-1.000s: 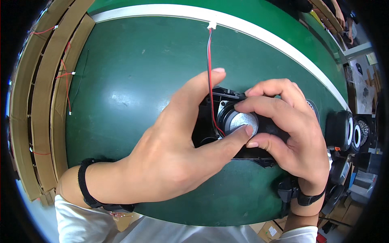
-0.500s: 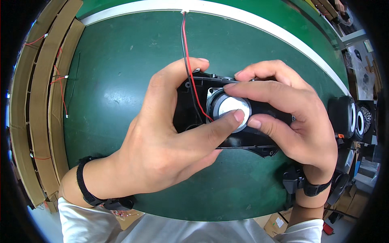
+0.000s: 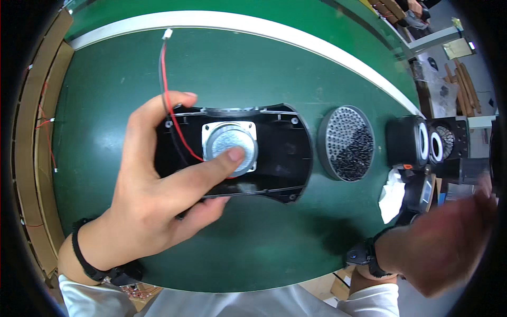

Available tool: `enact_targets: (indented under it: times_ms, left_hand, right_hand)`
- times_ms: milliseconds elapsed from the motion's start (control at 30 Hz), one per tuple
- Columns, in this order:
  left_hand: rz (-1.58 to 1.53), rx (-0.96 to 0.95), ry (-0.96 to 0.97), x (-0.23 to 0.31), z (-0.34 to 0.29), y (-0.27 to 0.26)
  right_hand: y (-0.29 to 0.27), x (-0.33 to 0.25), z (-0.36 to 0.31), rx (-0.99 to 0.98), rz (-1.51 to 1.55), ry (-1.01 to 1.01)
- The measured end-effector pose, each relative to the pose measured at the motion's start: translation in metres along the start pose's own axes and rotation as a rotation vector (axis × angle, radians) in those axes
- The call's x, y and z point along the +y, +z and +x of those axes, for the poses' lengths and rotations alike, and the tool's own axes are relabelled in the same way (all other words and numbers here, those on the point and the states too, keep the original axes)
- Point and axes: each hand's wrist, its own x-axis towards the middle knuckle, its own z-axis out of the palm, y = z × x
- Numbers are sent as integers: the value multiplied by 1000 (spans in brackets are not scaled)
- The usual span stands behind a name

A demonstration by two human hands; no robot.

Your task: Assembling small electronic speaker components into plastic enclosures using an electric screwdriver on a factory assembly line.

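Note:
A black plastic speaker housing (image 3: 274, 158) lies on the green table (image 3: 237, 68). A round silver speaker driver (image 3: 227, 140) sits in it, with a red and black wire (image 3: 165, 74) running up to a small white plug. My left hand (image 3: 158, 190) grips the housing's left end, its thumb pressing on the silver driver. Far off to the lower right, blurred, my right hand (image 3: 449, 243) is away from the housing, and I cannot make out whether it holds anything.
A round dish of small black screws (image 3: 347, 143) stands right of the housing. Further right are black speaker units (image 3: 417, 142) and a white cloth (image 3: 392, 195). Brown cardboard strips (image 3: 31, 158) with thin wires line the left edge.
My right hand has let go of the housing and swung away to the lower right. The housing and driver are now uncovered, held by the left hand alone.

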Motion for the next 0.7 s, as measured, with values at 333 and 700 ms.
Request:
enact_targets:
  times_ms: [333, 700]
  left_hand:
    - [87, 30, -55, 7, -1, 5]
    - [117, 22, -29, 9, 4, 7]
  right_hand:
    - [18, 13, 34, 36, 255, 360]
    - [62, 8, 14, -192, 1336, 464]
